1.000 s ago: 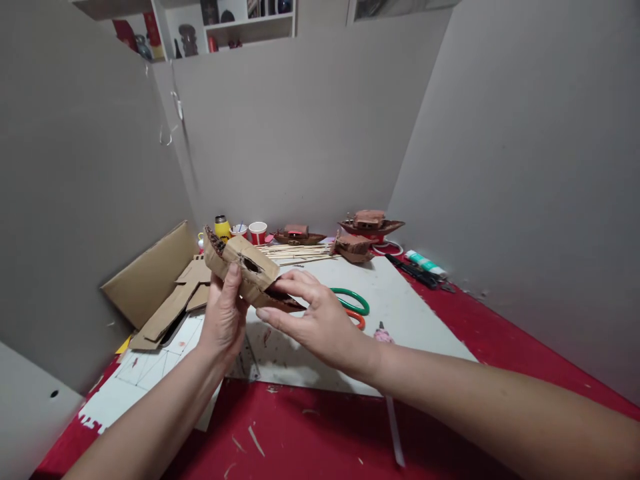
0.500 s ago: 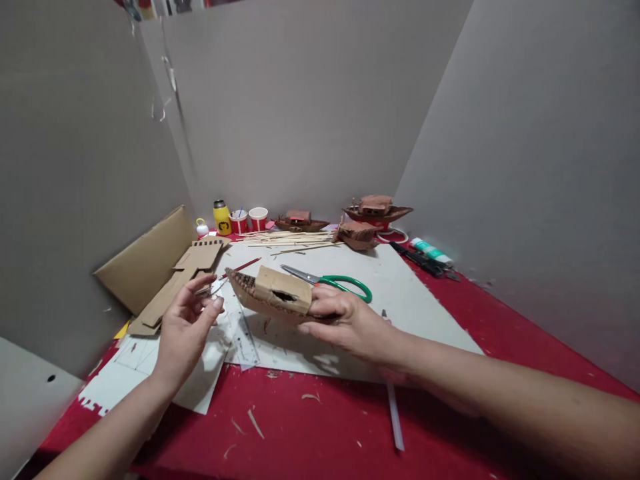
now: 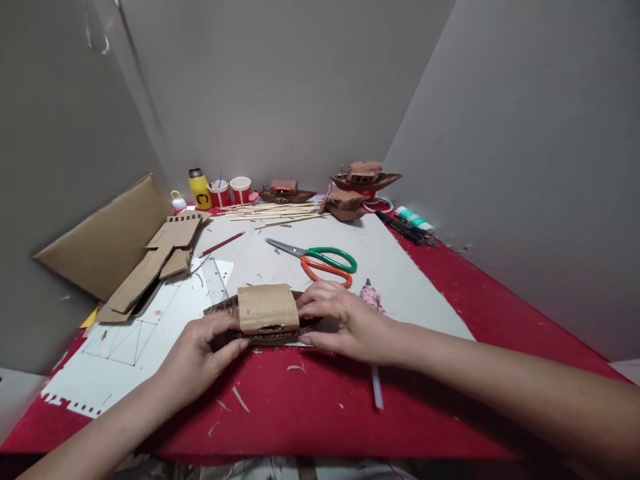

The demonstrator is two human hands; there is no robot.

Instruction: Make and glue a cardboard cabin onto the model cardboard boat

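A brown cardboard model boat [image 3: 265,313] with a tan arched cover lies on the table near its front edge. My left hand [image 3: 200,353] grips the boat's left end, fingers curled round it. My right hand [image 3: 340,320] holds the right end, fingers closed over the hull. The boat rests partly on the grey board [image 3: 400,280] and partly on the red tablecloth [image 3: 310,413].
Green and orange scissors [image 3: 325,261] lie behind the boat, with a red pencil [image 3: 221,245] and clear ruler [image 3: 215,280] to the left. Cardboard pieces [image 3: 160,260] sit at left. Wooden sticks [image 3: 270,211], cups [image 3: 230,191], a yellow bottle [image 3: 199,189] and finished boats [image 3: 363,180] line the back.
The boat came down from in front of me to the table's front edge. My left hand let go midway and now grips its left end again; the camera tilted down.
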